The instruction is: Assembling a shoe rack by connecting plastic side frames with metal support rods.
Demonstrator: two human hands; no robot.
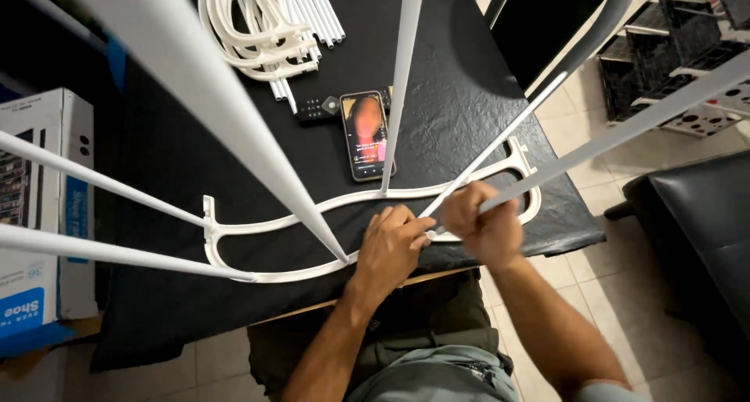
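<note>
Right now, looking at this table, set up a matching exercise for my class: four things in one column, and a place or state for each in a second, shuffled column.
Things:
1. smartphone with lit screen
2. curvy white plastic frame piece
3. bundle of spare white tubes and curved pieces
4. white and blue cardboard box

Places or states:
A. at the table's far edge
B. under both hands, with thin white rods standing in it
C. off the table, at the left
D. flat on the black cloth, mid-table

Pairs: 1-D, 2-B, 3-A, 4-C

One curved white frame [312, 208], one phone [366, 135], one remote [317, 109], one cardboard box [39, 214].
</note>
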